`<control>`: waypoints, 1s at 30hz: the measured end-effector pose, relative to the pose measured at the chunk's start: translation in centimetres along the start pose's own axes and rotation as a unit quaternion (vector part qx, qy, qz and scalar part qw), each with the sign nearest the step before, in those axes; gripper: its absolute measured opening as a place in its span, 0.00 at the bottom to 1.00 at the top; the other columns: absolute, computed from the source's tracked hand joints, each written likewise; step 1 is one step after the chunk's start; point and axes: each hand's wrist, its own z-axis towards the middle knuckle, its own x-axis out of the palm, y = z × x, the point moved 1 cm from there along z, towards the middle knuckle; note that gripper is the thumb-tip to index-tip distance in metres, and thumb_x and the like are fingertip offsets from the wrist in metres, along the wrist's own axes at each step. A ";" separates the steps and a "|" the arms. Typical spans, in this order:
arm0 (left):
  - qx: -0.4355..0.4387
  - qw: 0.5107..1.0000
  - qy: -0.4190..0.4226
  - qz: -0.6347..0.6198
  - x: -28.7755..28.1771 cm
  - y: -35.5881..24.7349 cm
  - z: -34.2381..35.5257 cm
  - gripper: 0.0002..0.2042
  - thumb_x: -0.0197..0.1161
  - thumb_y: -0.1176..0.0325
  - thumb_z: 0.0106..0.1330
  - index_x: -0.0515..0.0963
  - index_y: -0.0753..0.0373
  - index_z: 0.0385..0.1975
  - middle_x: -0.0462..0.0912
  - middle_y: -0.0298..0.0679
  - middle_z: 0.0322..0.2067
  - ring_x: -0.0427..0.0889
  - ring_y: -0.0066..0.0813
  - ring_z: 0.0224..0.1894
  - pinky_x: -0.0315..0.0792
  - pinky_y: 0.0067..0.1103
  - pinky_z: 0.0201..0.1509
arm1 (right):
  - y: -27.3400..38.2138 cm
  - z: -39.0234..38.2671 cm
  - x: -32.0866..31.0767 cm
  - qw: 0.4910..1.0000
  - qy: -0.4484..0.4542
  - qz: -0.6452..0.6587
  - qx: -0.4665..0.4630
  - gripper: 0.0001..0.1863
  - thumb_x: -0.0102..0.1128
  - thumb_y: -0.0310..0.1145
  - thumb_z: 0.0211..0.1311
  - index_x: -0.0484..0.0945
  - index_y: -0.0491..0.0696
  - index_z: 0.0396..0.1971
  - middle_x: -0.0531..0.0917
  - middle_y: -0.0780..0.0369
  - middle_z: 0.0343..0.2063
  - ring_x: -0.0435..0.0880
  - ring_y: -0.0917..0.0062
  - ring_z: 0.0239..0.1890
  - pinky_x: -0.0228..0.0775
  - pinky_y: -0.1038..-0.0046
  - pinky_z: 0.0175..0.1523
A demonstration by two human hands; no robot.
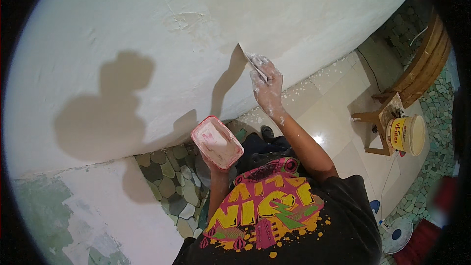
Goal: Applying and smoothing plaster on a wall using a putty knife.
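My right hand (267, 82), smeared with white, is closed round a thin flat putty knife (247, 56). The blade is seen nearly edge-on, close to the pale wall (162, 93); whether it touches cannot be told. Lower and to the left, my left hand (217, 172) grips a red plastic tub (209, 158) from below, its fingers mostly hidden by the tub. Whitish putty (216, 140) coats the tub's inside. A rough, cracked patch (188, 19) marks the wall up and left of the knife.
White spatters dot the tiled floor (321, 99) along the wall's foot. To the right stand a small wooden stool (370, 118), a yellow-and-white bucket (405, 135) and a curved wooden piece (427, 66). A fan (398, 234) is at lower right. Stone-patterned flooring (171, 179) lies left of me.
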 end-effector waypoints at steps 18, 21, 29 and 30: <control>-0.034 0.993 0.068 -0.093 4.4 -0.5 -0.6 0.32 0.49 0.41 0.68 0.63 0.53 0.67 0.72 0.41 0.61 0.72 0.47 0.62 0.67 0.45 0.64 | 15.2 3.0 4.7 0.890 0.086 -0.310 -0.324 0.31 0.64 0.21 0.44 0.77 0.48 0.56 0.76 0.61 0.60 0.71 0.65 0.64 0.64 0.59 0.65; -0.019 0.994 0.062 -0.087 3.6 -0.9 -0.4 0.34 0.50 0.39 0.67 0.63 0.53 0.67 0.72 0.41 0.61 0.73 0.46 0.61 0.69 0.46 0.63 | 12.0 2.8 4.6 0.859 0.083 -0.350 -0.366 0.31 0.65 0.22 0.44 0.77 0.48 0.55 0.76 0.62 0.60 0.71 0.65 0.65 0.65 0.60 0.65; -0.017 0.994 0.026 -0.102 1.7 -2.2 0.7 0.32 0.51 0.40 0.68 0.63 0.53 0.66 0.71 0.40 0.62 0.72 0.44 0.62 0.69 0.44 0.64 | 8.6 0.3 1.2 0.825 0.240 -0.429 -0.278 0.37 0.58 0.14 0.44 0.75 0.54 0.60 0.76 0.63 0.60 0.72 0.68 0.65 0.62 0.62 0.69; -0.019 0.994 0.025 -0.104 1.8 -2.5 0.8 0.32 0.51 0.40 0.68 0.63 0.53 0.66 0.71 0.40 0.62 0.72 0.44 0.62 0.69 0.44 0.64 | 9.3 0.6 0.9 0.836 0.205 -0.414 -0.298 0.37 0.58 0.14 0.44 0.76 0.54 0.60 0.76 0.64 0.60 0.72 0.68 0.64 0.63 0.63 0.68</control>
